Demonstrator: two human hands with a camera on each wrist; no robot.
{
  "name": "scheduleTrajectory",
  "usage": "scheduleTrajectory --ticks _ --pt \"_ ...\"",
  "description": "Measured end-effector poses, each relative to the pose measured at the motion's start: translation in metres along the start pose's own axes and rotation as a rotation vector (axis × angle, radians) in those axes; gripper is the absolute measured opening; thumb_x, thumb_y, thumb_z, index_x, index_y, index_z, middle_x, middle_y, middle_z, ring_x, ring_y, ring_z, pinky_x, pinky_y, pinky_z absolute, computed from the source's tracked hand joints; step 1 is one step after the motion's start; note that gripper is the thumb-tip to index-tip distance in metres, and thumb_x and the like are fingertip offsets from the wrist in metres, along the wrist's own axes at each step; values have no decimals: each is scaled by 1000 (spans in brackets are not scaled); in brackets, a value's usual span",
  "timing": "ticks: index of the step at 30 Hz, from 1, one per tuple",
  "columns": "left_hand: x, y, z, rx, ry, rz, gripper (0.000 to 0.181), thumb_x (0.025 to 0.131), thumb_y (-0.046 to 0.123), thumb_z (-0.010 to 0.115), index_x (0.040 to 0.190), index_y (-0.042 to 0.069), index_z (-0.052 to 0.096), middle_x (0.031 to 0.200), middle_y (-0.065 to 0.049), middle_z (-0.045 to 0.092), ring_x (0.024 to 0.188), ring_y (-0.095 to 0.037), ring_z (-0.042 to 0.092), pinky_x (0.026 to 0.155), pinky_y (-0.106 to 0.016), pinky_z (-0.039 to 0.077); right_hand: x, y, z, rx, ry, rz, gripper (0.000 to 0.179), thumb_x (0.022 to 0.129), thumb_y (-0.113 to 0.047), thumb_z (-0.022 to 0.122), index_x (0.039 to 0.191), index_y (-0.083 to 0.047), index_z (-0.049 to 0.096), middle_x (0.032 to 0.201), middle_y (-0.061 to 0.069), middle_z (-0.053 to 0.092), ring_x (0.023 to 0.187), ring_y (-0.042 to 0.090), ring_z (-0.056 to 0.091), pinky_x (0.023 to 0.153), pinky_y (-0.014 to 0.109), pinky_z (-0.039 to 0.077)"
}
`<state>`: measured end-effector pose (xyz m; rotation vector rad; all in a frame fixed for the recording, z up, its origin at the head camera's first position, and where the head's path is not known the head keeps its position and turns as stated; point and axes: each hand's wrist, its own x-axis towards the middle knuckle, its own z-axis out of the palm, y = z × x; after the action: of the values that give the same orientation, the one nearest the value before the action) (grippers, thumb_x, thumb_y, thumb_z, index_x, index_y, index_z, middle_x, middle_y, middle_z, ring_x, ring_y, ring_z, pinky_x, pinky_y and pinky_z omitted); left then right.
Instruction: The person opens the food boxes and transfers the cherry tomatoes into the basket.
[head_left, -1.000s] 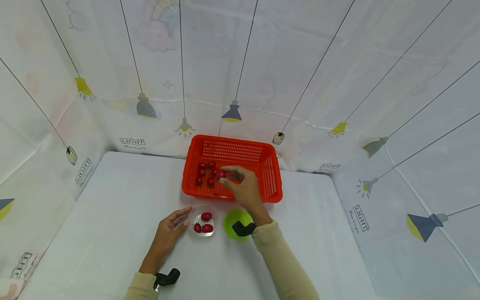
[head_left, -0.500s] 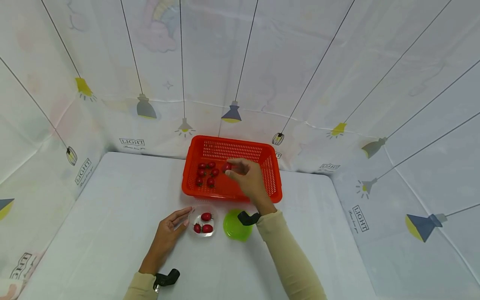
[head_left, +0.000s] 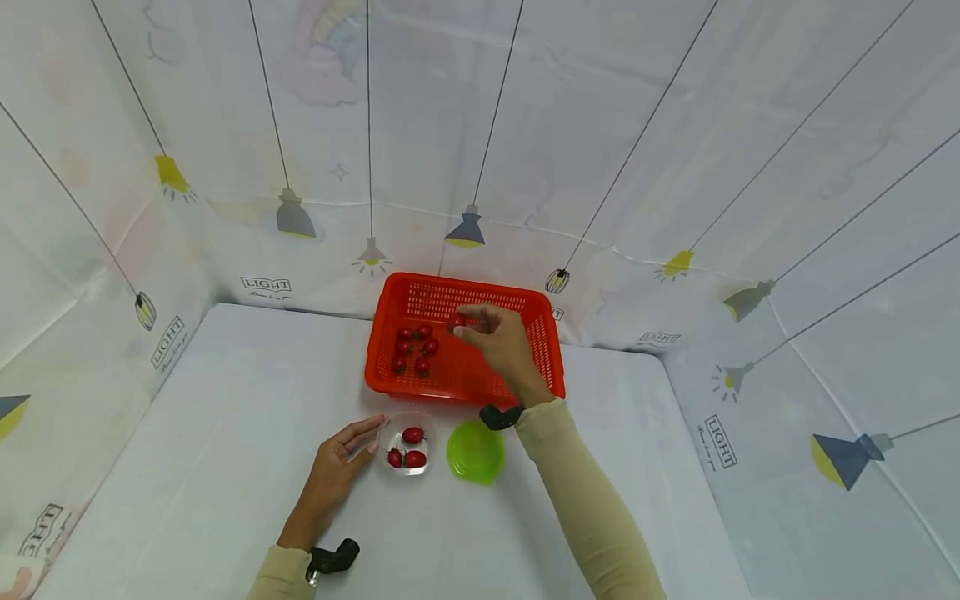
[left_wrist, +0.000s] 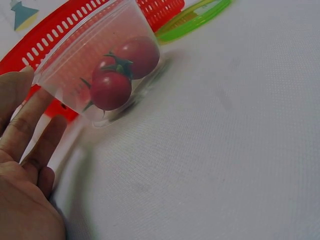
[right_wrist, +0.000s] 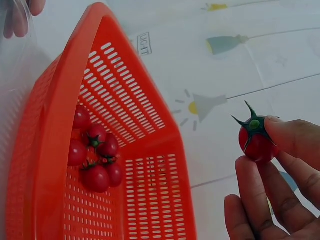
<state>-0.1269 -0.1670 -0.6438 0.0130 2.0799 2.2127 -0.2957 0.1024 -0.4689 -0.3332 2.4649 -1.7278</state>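
My right hand (head_left: 508,343) pinches a red cherry tomato (right_wrist: 259,147) between thumb and fingertips, above the red basket (head_left: 551,333). The tomato's green calyx faces the thumb in the right wrist view. Several more cherry tomatoes (head_left: 422,365) lie in the basket's left part. My left hand (head_left: 336,467) rests its fingertips against the left side of a clear plastic container (left_wrist: 62,87). Inside that container sit 3 cherry tomatoes (head_left: 414,435). The left thumb and fingers are spread along its rim and wall, not wrapped round it.
A light green lid (head_left: 476,452) lies on the white table (head_left: 225,433), right of the clear container and in front of the basket. Printed fabric walls (head_left: 600,167) with lamp drawings stand behind and at both sides.
My right hand has lifted the cherry tomato away from the others, back and slightly right within the basket. More of the green lid shows. The left hand and clear container stay put.
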Motion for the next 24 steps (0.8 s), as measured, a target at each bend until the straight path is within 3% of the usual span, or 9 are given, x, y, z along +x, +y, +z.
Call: scheduleTrajectory --ticks 9,15,24 --pt "0 0 0 -9 2 7 47 104 22 70 149 23 60 156 1 60 153 -15 45 110 -6 37 23 6 4 12 -90 78 31 95 -20 82 125 -26 78 131 5 73 108 25 68 109 52 53" --pt "0 2 -1 -14 -3 0 47 104 21 70 150 23 59 156 1 60 153 -11 44 111 -5 34 41 10 2 -15 -171 110 29 94 -14 82 121 -24 79 130 5 73 111 26 71 114 57 49" --pt "0 -2 -2 -8 -8 11 47 106 20 68 151 20 58 157 -2 59 153 -10 45 112 -5 33 66 20 1 -125 -311 150 30 95 -12 82 124 -18 78 135 11 72 121 27 67 119 59 44"
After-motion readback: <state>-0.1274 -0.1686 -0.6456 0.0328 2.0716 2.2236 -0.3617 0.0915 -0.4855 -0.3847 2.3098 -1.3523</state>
